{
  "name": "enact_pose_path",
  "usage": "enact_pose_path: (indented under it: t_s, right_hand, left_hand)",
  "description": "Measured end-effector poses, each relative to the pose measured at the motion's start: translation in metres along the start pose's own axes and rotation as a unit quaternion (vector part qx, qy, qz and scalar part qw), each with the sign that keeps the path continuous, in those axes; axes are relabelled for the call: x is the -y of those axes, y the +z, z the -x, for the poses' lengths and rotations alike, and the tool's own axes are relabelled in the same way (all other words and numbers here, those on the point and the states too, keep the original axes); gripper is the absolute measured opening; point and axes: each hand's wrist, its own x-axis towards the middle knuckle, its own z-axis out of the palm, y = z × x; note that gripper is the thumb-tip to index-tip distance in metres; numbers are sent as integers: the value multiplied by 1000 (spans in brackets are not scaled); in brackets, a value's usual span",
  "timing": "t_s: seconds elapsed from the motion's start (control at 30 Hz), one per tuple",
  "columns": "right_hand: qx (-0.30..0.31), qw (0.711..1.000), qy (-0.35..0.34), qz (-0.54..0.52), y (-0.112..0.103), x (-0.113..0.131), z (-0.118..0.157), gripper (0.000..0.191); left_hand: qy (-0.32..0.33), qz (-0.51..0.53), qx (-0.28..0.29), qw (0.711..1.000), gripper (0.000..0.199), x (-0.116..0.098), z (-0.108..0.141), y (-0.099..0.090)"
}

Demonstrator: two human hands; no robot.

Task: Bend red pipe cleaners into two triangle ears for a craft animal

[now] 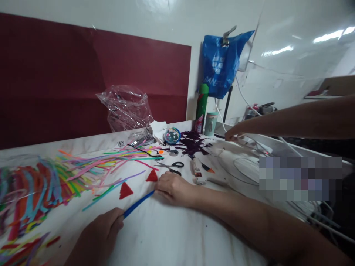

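Observation:
A blue pipe cleaner strip (138,204) stretches between my two hands above the white marbled table (155,236). My left hand (104,229) is closed round its lower left end. At the other end, my right hand (173,187) has its fingers pressed together on the strip, resting near the tabletop. Two red fuzzy triangles lie close by: one (126,190) between the hands and beyond the strip, the other (152,176) just beside my right fingertips. Black-handled scissors (173,165) lie open right behind my right hand.
Many coloured pipe cleaners (83,170) cover the left side. Behind are a round clear container (172,136), dark purple pieces (192,142), a green spray can (202,107) and a cup (211,123). Another person's arm (291,116) reaches in from the right over cables.

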Motion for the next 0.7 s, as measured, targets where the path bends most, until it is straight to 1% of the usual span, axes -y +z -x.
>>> enact_pose_path:
  t_s: [0.1, 0.13, 0.2, 0.3, 0.43, 0.5, 0.57, 0.7]
  right_hand:
    - [8, 1000, 0, 1, 1, 1, 1, 23]
    - [10, 1000, 1, 1, 1, 0, 1, 23]
    - [14, 1000, 2, 0, 1, 0, 1, 23]
    - [16, 1000, 5, 1, 2, 0, 1, 22]
    - [11, 1000, 17, 3, 0, 0, 0, 24]
    - [3, 1000, 24, 5, 0, -1, 0, 24]
    - [-6, 1000, 28, 2, 0, -2, 1, 22]
    - [-19, 999, 29, -9, 1, -5, 2, 23]
  left_hand:
    - [-15, -24, 63, 998, 28, 2, 0, 0]
    - [-19, -28, 71, 997, 30, 1, 0, 0]
    - [-18, -35, 77, 996, 31, 0, 1, -2]
    - [-10, -45, 81, 996, 28, -3, 2, -3]
    - [-12, -21, 49, 999, 21, -3, 3, -2]
    - [-17, -2, 51, 999, 22, -4, 4, -2]
    - [-24, 25, 57, 998, 28, -6, 4, -5]
    - [-38, 123, 81, 988, 35, -10, 3, -9]
